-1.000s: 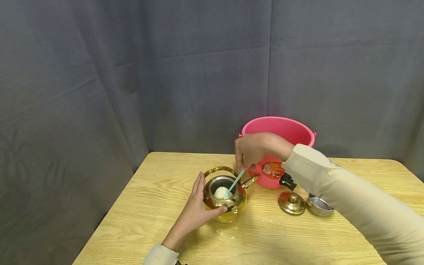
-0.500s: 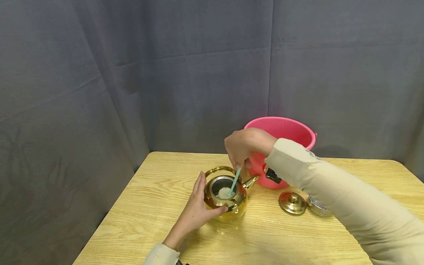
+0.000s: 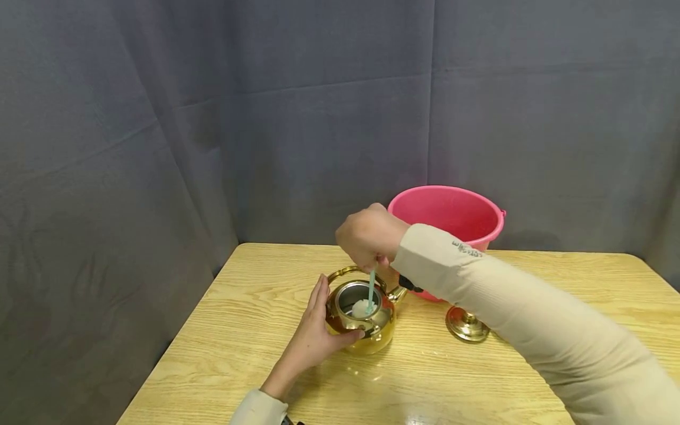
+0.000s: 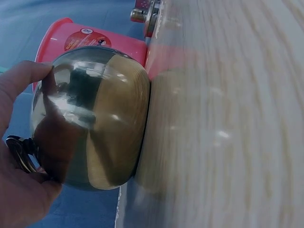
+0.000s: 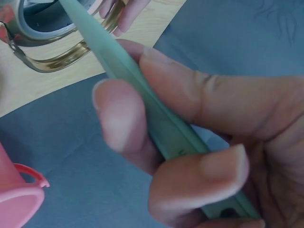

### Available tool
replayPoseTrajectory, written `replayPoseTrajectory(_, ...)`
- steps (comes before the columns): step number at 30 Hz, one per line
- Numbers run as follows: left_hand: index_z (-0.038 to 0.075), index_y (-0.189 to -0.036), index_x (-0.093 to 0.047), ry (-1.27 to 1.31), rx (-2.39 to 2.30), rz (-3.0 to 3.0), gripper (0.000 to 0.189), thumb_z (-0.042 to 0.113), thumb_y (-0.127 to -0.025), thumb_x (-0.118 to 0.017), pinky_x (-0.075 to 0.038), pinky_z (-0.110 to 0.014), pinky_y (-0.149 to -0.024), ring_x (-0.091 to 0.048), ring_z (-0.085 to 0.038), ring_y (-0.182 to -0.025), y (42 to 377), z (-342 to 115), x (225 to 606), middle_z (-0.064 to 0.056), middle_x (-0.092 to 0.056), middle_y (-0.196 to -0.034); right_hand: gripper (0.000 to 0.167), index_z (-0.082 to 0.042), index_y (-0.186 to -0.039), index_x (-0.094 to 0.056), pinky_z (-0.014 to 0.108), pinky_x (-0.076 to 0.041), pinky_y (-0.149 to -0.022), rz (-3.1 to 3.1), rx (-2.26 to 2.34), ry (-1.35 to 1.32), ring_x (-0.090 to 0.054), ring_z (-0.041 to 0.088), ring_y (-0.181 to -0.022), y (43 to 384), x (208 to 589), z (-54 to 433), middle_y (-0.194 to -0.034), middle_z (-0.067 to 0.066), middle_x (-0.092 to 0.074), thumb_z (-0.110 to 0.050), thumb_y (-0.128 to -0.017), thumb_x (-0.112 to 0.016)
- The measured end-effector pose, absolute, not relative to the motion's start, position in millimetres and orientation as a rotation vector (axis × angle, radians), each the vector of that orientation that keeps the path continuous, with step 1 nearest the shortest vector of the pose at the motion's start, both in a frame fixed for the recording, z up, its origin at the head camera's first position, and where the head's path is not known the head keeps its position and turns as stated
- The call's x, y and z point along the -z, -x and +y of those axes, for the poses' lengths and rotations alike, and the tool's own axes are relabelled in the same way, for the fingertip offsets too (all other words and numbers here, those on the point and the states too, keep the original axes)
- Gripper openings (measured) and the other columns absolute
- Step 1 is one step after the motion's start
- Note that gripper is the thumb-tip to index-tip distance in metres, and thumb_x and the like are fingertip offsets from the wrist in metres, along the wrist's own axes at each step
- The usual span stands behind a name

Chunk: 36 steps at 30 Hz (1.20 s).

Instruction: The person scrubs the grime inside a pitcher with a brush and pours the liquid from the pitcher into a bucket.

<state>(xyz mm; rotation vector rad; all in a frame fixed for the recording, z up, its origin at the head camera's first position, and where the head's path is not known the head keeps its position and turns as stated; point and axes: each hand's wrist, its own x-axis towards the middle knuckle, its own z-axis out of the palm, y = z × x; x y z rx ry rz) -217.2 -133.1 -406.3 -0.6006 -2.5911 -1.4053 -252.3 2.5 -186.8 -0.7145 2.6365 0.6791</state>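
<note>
A shiny gold kettle (image 3: 366, 342) stands lidless on the table, its spout to the right. My left hand (image 3: 313, 339) grips its left side, thumb across the front and fingers along the far side; the left wrist view has the kettle body (image 4: 109, 118) up close. Above the opening, my right hand (image 3: 368, 236) holds a cleaning brush by its pale green handle (image 3: 372, 286). Its round white head (image 3: 361, 309) sits inside the kettle. In the right wrist view, thumb and fingers are curled round the handle (image 5: 161, 123).
Behind the kettle is a pink bucket (image 3: 451, 209), partly covered by my right sleeve (image 3: 510, 295). The gold kettle lid (image 3: 461, 332) lies on the wooden table (image 3: 255, 295), right of the kettle. A grey curtain (image 3: 319, 147) hangs behind the table.
My right hand has swung left over the kettle and the brush handle has gone from slanted to nearly upright. The sleeve now covers the metal strainer. My left hand keeps its hold.
</note>
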Motion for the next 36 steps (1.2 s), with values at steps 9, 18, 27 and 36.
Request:
replayPoseTrajectory(9,0.003,-0.155,-0.002,0.636,1.314,-2.582,0.118,0.039,-0.076,-0.083,-0.021,-0.049,-0.111,-0.020,-0.034,-0.141,218,-134,406,-0.016,-0.002,-0.160,0.003,-0.021,-0.084,-0.070,0.033,-0.048,-0.067,2.715,-0.933,0.718,-0.051,0.013,-0.070,240,196,-16,-0.083,-0.005,-0.059,-0.020,-0.082,-0.072)
replayPoseTrajectory(18,0.007,-0.156,0.000,0.663,1.288,-2.571,0.117,0.042,-0.078,-0.080,-0.023,-0.048,-0.111,-0.021,-0.032,-0.141,218,-134,407,-0.013,-0.003,-0.160,0.014,-0.020,-0.094,-0.069,0.026,-0.032,-0.046,2.816,-0.919,0.620,-0.038,0.012,-0.057,227,208,-29,-0.080,-0.002,-0.055,-0.015,-0.090,-0.057)
replayPoseTrajectory(27,0.029,-0.156,0.004,0.709,1.299,-2.537,0.116,0.042,-0.078,-0.081,-0.025,-0.052,-0.110,-0.017,-0.028,-0.143,219,-134,407,-0.004,-0.001,-0.161,0.017,-0.020,-0.089,-0.066,0.024,-0.025,-0.042,2.852,-0.938,0.595,-0.028,0.012,-0.051,222,217,-30,-0.070,0.000,-0.048,-0.008,-0.086,-0.054)
replayPoseTrajectory(36,0.008,-0.156,0.000,0.620,1.255,-2.608,0.119,0.048,-0.077,-0.079,-0.021,-0.050,-0.112,-0.017,-0.032,-0.142,217,-135,404,-0.013,-0.002,-0.160,0.021,-0.022,-0.095,-0.068,0.024,-0.028,-0.041,2.883,-0.925,0.560,-0.033,0.012,-0.051,221,220,-29,-0.078,0.000,-0.057,-0.009,-0.087,-0.054)
